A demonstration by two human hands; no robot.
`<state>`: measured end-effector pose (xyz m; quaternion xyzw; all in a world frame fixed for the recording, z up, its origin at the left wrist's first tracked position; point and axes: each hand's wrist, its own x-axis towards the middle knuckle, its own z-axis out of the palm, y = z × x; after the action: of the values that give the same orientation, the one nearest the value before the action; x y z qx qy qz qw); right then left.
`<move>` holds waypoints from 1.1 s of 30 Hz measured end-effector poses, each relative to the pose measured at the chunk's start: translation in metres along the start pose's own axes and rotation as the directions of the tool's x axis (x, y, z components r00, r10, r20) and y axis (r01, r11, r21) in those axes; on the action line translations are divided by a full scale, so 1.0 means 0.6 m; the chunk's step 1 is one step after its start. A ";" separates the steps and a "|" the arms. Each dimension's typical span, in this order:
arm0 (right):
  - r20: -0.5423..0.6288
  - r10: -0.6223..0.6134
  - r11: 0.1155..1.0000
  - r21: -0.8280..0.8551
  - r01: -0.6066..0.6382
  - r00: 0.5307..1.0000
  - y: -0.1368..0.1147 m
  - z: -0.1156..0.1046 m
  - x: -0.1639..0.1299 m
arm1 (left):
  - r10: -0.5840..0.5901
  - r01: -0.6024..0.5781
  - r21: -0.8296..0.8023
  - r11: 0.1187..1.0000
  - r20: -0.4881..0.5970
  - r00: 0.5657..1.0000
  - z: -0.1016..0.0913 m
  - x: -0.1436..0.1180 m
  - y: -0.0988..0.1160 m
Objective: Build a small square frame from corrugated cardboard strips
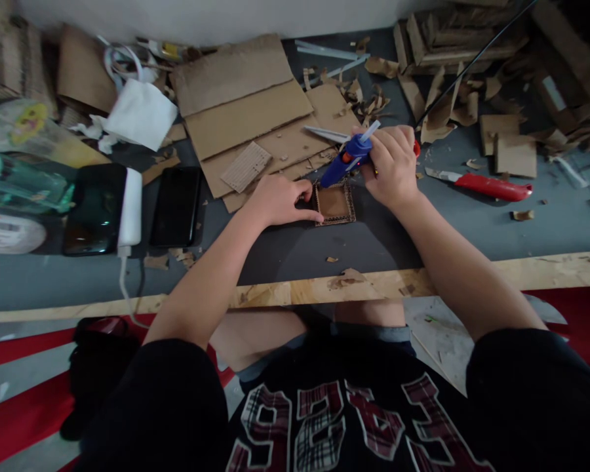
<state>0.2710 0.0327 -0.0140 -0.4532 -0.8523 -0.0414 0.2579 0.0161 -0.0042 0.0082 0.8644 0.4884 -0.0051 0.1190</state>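
A small square cardboard frame (335,204) lies flat on the grey table (285,252) in the middle of the view. My left hand (280,200) presses its left edge with the fingertips. My right hand (392,164) grips a blue glue gun (345,159) with a white glue stick poking out of its back. The gun's nozzle points down-left at the frame's upper left corner.
Cardboard sheets (255,111) lie behind the frame, with scraps at the back right. A red utility knife (486,186) rests to the right. Two dark phones (177,206) and a white power bank (130,206) sit to the left. A wooden strip (545,270) edges the table front.
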 end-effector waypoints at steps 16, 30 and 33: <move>0.012 -0.005 0.999 0.045 0.004 1.000 0.004 -0.006 -0.001 | -0.150 0.127 -0.194 0.973 -0.109 0.983 0.007 0.002 0.014; 0.034 0.027 0.998 0.054 -0.029 0.999 0.008 -0.024 0.001 | -0.117 0.088 -0.201 0.976 -0.138 0.983 0.015 0.002 0.008; 0.042 0.042 0.997 0.064 -0.045 0.998 0.008 -0.028 0.002 | -0.112 0.080 -0.213 0.974 -0.146 0.983 0.013 0.002 0.010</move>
<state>0.2810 0.0316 0.0001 -0.4637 -0.8482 0.0011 0.2561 0.0226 -0.0078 0.0014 0.8205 0.5354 0.1079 0.1686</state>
